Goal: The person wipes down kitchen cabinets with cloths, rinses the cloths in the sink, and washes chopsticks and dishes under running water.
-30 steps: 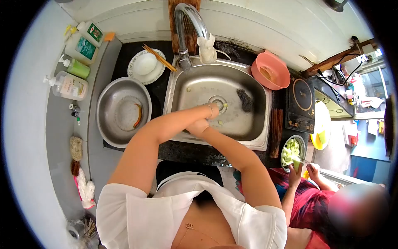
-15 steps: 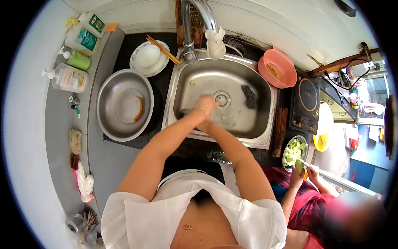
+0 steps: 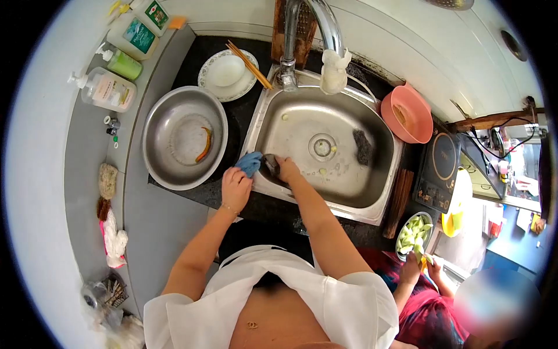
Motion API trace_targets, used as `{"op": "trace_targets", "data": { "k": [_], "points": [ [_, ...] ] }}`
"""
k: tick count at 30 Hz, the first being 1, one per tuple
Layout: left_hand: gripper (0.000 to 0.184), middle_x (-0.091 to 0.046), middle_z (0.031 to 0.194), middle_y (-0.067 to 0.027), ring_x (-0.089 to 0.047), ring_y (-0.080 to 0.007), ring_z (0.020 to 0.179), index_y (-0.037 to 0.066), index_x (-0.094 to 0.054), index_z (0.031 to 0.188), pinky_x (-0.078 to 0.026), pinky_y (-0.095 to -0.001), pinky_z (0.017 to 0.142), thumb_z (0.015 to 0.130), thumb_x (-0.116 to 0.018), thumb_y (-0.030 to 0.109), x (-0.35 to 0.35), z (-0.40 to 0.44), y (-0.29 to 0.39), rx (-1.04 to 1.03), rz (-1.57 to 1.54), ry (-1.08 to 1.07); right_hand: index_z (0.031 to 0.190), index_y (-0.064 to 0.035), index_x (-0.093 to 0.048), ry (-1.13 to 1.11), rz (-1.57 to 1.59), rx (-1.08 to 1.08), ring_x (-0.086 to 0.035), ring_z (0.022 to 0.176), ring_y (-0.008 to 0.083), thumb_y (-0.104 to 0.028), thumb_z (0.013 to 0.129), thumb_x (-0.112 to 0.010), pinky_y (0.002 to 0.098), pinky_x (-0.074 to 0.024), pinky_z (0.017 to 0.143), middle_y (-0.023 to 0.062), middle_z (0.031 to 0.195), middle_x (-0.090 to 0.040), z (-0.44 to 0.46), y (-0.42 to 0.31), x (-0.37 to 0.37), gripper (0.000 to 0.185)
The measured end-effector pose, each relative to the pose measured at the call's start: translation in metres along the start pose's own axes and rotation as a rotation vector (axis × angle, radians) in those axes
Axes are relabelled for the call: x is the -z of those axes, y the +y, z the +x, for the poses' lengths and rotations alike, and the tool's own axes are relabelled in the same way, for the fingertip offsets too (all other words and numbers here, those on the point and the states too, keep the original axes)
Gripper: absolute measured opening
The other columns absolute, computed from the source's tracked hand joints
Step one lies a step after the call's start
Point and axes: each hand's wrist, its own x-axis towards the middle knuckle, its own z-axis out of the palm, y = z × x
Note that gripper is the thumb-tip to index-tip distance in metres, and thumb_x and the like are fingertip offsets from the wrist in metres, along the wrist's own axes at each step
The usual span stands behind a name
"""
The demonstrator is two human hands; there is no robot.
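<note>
At the near left corner of the steel sink (image 3: 372,216), my left hand (image 3: 236,187) has its fingers closed on a crumpled blue cloth (image 3: 249,164) at the rim. Just right of it, my right hand (image 3: 287,170) reaches inside the sink. Its fingers are closed on a small dark grey piece (image 3: 271,165) against the sink's near left wall; its kind is unclear. A dark scouring pad (image 3: 362,147) lies on the right side of the basin. Small pale green scraps lie around the drain (image 3: 322,147).
Left of the sink, a metal basin (image 3: 152,145) holds a curved orange-brown piece; a plate (image 3: 204,78) holds a bowl and chopsticks (image 3: 250,63). A faucet (image 3: 328,29) overhangs the sink. Rightward are a pink basin (image 3: 421,125), an induction cooker (image 3: 437,168) and a co-worker's hands (image 3: 411,269) beside cut green vegetables (image 3: 415,231).
My left hand has moved left out of the sink and now grips the blue cloth. My right hand is now at the dark piece by the left wall. The view has shifted slightly.
</note>
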Motion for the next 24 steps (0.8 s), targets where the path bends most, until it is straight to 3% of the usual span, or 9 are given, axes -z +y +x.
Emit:
{"op": "trace_targets", "data": {
  "k": [2, 5, 8, 11, 14, 15, 18, 21, 24],
  "points": [
    [0.019, -0.049, 0.089, -0.0081, -0.045, -0.03, 0.095, 0.006, -0.051, 0.075, -0.032, -0.0473, 0.086, 0.062, -0.064, 0.008, 0.008, -0.006, 0.005, 0.056, 0.053, -0.038, 0.114, -0.009, -0.045, -0.135, -0.029, 0.006, -0.052, 0.089, 0.0369, -0.012, 0.063, -0.065, 0.0379, -0.0433, 0.08, 0.0183, 0.096, -0.054, 0.018, 0.012, -0.017, 0.056],
    [0.024, -0.05, 0.095, -0.0074, -0.044, -0.028, 0.097, 0.008, -0.054, 0.081, -0.03, -0.0458, 0.086, 0.06, -0.065, 0.012, 0.029, -0.002, 0.028, 0.111, 0.064, -0.04, 0.107, -0.0068, -0.049, -0.165, 0.013, 0.085, -0.055, 0.084, 0.0334, -0.013, 0.066, -0.062, 0.0386, -0.0454, 0.074, 0.0165, 0.086, -0.058, 0.023, 0.038, -0.019, 0.044],
    [0.023, -0.05, 0.096, -0.0078, -0.044, -0.028, 0.098, 0.008, -0.053, 0.082, -0.031, -0.0444, 0.084, 0.061, -0.063, 0.01, 0.027, 0.009, 0.044, 0.068, -0.114, 0.008, 0.101, -0.0061, -0.051, -0.155, 0.905, -0.416, -0.057, 0.085, 0.0276, -0.013, 0.067, -0.059, 0.0427, -0.0427, 0.072, 0.0071, 0.091, -0.06, 0.004, 0.024, 0.041, 0.036],
    [0.024, -0.05, 0.097, -0.0103, -0.043, -0.0297, 0.098, 0.007, -0.052, 0.087, -0.031, -0.0436, 0.083, 0.065, -0.06, 0.012, 0.014, 0.051, 0.054, 0.056, -0.241, 0.055, 0.098, -0.0023, -0.05, -0.031, 1.612, -0.248, -0.056, 0.089, 0.0226, -0.005, 0.069, -0.052, 0.0434, -0.0431, 0.074, 0.0077, 0.096, -0.058, -0.014, 0.019, 0.089, 0.03],
    [0.036, -0.049, 0.105, -0.0127, -0.042, -0.0311, 0.102, 0.005, -0.049, 0.101, -0.028, -0.0437, 0.087, 0.067, -0.057, 0.013, -0.007, 0.122, 0.047, 0.098, -0.261, 0.142, 0.106, -0.0016, -0.047, 0.038, 1.931, 0.021, -0.053, 0.091, 0.0252, -0.003, 0.07, -0.046, 0.0383, -0.0456, 0.072, 0.0119, 0.101, -0.054, -0.023, 0.017, 0.117, 0.036],
    [0.041, -0.048, 0.108, -0.0131, -0.041, -0.0308, 0.104, 0.004, -0.046, 0.107, -0.026, -0.0437, 0.09, 0.068, -0.056, 0.013, -0.01, 0.149, 0.045, 0.083, -0.209, 0.178, 0.114, 0.0007, -0.04, -0.055, 1.96, 0.301, -0.048, 0.101, 0.029, -0.009, 0.073, -0.042, 0.0426, -0.04, 0.084, 0.0146, 0.112, -0.048, -0.027, 0.012, 0.126, 0.043],
    [0.052, -0.044, 0.117, -0.014, -0.037, -0.0289, 0.111, 0.002, -0.037, 0.12, -0.02, -0.0447, 0.098, 0.072, -0.054, 0.015, -0.021, 0.221, 0.037, 0.065, -0.019, 0.251, 0.112, 0.0001, -0.045, -0.066, 2.138, 0.472, -0.043, 0.107, 0.0317, -0.025, 0.079, -0.042, 0.0464, -0.0279, 0.096, 0.0159, 0.113, -0.049, -0.055, -0.02, 0.156, 0.042],
    [0.044, -0.048, 0.113, -0.0144, -0.041, -0.0281, 0.108, 0.0, -0.042, 0.115, -0.022, -0.0451, 0.097, 0.075, -0.051, 0.016, -0.054, 0.251, 0.012, -0.025, 0.146, 0.117, 0.112, -0.0009, -0.045, -0.127, 2.346, 0.463, -0.041, 0.108, 0.0343, -0.041, 0.083, -0.038, 0.0477, -0.0234, 0.098, 0.0161, 0.113, -0.048, -0.07, -0.039, 0.171, 0.05],
    [0.034, -0.053, 0.104, -0.0164, -0.047, -0.0293, 0.101, -0.002, -0.047, 0.106, -0.027, -0.0431, 0.094, 0.077, -0.048, 0.015, -0.056, 0.261, 0.005, 0.038, 0.018, -0.135, 0.111, -0.003, -0.046, -0.035, 2.352, 0.453, -0.044, 0.106, 0.0333, -0.048, 0.083, -0.037, 0.0489, -0.0265, 0.095, 0.0142, 0.11, -0.05, -0.064, -0.043, 0.174, 0.054]
  ]
}}
